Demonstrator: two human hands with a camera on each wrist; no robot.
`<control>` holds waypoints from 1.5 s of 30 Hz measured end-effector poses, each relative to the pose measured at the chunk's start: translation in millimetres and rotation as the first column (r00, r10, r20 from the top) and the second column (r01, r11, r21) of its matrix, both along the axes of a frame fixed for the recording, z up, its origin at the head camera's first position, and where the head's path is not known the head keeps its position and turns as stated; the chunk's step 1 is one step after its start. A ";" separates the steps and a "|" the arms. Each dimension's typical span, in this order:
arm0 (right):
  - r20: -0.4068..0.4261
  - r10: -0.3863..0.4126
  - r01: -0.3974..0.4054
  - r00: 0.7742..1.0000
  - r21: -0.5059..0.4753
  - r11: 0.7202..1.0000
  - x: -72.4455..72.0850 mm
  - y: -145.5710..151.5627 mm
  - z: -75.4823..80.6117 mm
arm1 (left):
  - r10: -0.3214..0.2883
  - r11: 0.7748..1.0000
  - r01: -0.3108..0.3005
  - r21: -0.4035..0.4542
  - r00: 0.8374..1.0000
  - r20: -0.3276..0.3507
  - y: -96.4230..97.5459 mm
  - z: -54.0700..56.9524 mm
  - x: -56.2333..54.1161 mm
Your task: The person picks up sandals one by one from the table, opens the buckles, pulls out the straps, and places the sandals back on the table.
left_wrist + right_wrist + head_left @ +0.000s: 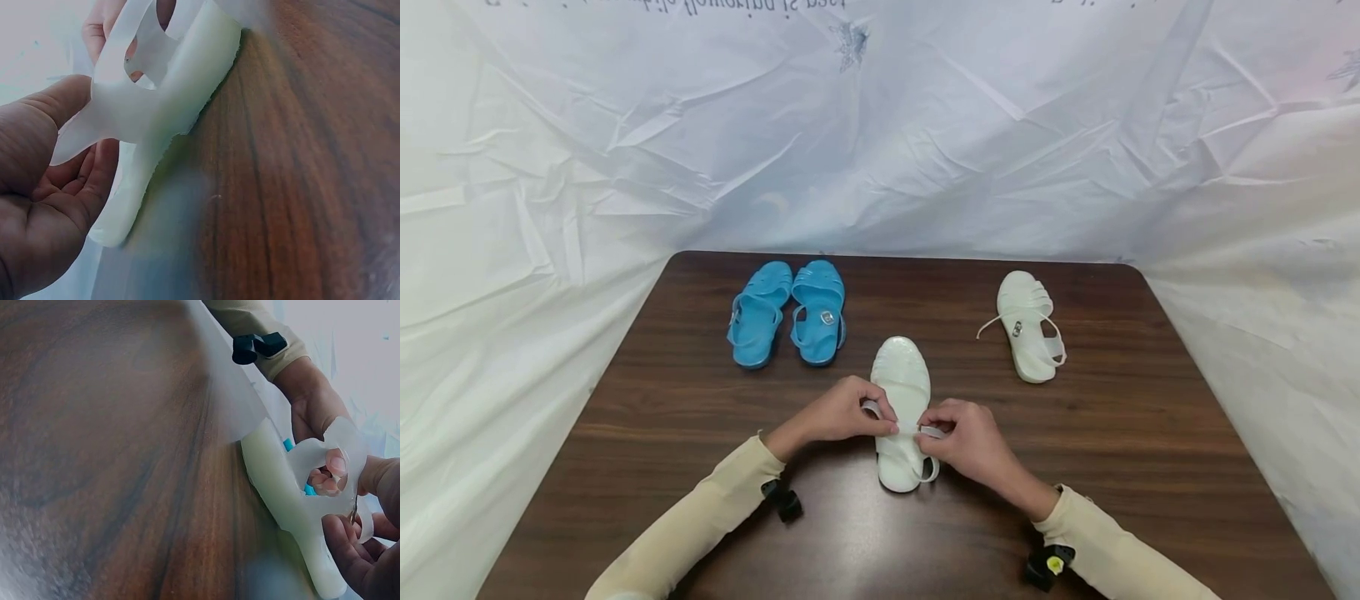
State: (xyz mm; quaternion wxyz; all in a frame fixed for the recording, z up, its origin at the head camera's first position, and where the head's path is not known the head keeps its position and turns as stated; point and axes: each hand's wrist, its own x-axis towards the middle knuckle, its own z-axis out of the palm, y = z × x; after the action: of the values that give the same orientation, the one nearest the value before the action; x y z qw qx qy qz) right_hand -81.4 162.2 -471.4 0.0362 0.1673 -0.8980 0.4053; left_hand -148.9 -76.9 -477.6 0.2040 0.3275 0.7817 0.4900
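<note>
A white sandal lies on the table between the two hands, toe pointing away. My left hand holds its strap from the left side, thumb and fingers pinching it over the footbed. From the right, my right hand pinches the strap's other side. The right wrist view shows a small metal buckle at the right fingertips. Up close in the left wrist view, the translucent strap passes between the left thumb and fingers. The hands hide part of the fastening.
Toward the back left of the brown table stands a pair of blue sandals, the left one beside the right one. A second white sandal lies back right, its strap end loose. A white sheet hangs behind the table.
</note>
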 end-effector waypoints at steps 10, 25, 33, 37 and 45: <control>-0.024 0.014 -0.014 1.000 0.026 1.000 0.1 -0.6 0.1 | -0.121 0.989 0.111 -0.099 0.988 -0.098 13.5 19.4 -6.4; -0.015 -0.003 0.003 1.000 0.010 1.000 2.8 0.6 -0.4 | -0.154 0.984 0.143 -0.103 0.982 -0.109 19.8 10.9 -0.7; -0.003 -0.001 0.001 1.000 -0.016 1.000 3.3 3.3 -2.3 | -0.094 0.993 0.086 -0.085 0.991 -0.094 12.5 0.6 -1.8; -0.005 0.003 -0.003 1.000 -0.024 1.000 2.7 3.5 -2.7 | -0.053 0.998 0.050 -0.049 0.996 -0.065 6.8 0.4 -1.9; -0.004 0.002 -0.002 1.000 -0.040 0.999 2.6 2.7 -1.8 | -0.035 0.997 0.033 -0.066 0.999 -0.033 3.5 5.6 -2.2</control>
State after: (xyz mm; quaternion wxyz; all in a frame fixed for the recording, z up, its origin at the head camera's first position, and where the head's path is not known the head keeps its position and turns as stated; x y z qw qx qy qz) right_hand -78.8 164.9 -473.2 0.0407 0.1683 -0.8895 0.4228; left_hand -151.0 -73.4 -472.0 0.2095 0.3423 0.7949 0.4551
